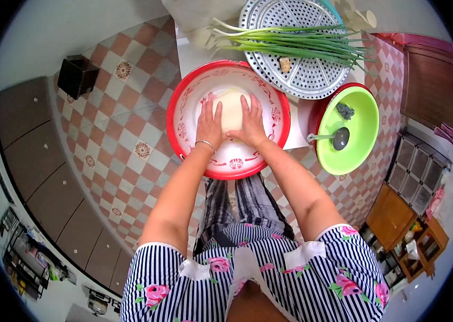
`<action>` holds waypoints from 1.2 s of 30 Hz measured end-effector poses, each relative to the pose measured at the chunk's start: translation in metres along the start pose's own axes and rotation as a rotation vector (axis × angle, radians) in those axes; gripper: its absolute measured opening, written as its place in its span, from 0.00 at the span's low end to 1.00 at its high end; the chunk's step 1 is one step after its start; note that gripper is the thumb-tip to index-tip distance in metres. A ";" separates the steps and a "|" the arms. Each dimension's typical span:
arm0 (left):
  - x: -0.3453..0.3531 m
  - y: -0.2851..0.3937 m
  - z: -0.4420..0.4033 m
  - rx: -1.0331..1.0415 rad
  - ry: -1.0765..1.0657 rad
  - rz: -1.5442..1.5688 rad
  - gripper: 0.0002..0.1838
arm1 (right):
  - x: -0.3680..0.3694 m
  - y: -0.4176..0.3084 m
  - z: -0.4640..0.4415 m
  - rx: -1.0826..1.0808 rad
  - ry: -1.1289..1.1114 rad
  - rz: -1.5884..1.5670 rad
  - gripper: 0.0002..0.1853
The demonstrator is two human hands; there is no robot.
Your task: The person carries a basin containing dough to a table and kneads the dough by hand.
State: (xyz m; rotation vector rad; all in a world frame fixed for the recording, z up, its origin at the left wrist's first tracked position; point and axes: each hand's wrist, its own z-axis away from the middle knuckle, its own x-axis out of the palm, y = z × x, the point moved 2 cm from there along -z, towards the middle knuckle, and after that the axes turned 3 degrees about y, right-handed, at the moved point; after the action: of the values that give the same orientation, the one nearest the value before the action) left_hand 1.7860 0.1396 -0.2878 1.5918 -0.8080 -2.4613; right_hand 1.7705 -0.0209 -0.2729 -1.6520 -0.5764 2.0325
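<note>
A pale, smooth lump of dough (232,111) lies in a white enamel basin with a red rim (175,121) and red printed patterns. My left hand (210,124) presses against the dough's left side, a bracelet at its wrist. Against the right side rests my right hand (250,121), its thumb low near the front of the dough. Both hands cup the dough between them, fingers pointing away from me.
Behind the basin, a round perforated metal steamer tray (312,80) holds green onions (301,43) and a small brown piece (285,65). To the right, a lime-green basin (363,145) contains a ladle (340,139) and a dark scrubber (345,111). A black bin (78,77) stands at left.
</note>
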 end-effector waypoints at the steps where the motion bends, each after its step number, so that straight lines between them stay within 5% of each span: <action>1: 0.007 -0.002 -0.003 0.022 0.041 0.008 0.65 | 0.002 0.002 -0.001 -0.007 0.010 -0.007 0.69; 9: 0.020 -0.009 -0.004 -0.017 0.054 -0.072 0.66 | 0.012 0.008 -0.008 0.005 -0.029 0.035 0.69; 15: -0.024 0.019 -0.005 -0.205 -0.186 -0.049 0.59 | -0.013 -0.005 -0.008 0.110 -0.072 0.097 0.59; 21: -0.091 -0.006 0.052 -0.276 0.501 0.194 0.41 | -0.069 -0.014 0.077 0.239 0.296 0.001 0.43; 24: -0.069 -0.056 0.064 -0.506 0.528 0.215 0.38 | -0.067 0.006 0.092 0.467 0.523 -0.008 0.42; 27: -0.066 -0.069 0.058 -0.585 0.394 0.583 0.34 | -0.046 0.048 0.085 0.780 0.467 -0.217 0.38; 32: -0.085 -0.058 0.057 -0.670 0.327 0.324 0.28 | -0.034 0.073 0.059 0.937 0.454 -1.047 0.16; 36: -0.054 -0.080 0.076 -0.623 0.404 0.354 0.25 | -0.020 0.083 0.049 0.979 0.654 -1.184 0.13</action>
State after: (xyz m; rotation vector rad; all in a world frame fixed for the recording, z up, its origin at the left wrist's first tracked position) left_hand 1.7596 0.2555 -0.2585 1.4627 -0.1986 -1.7999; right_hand 1.7189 -0.1019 -0.2960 -0.8557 -0.1444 0.6135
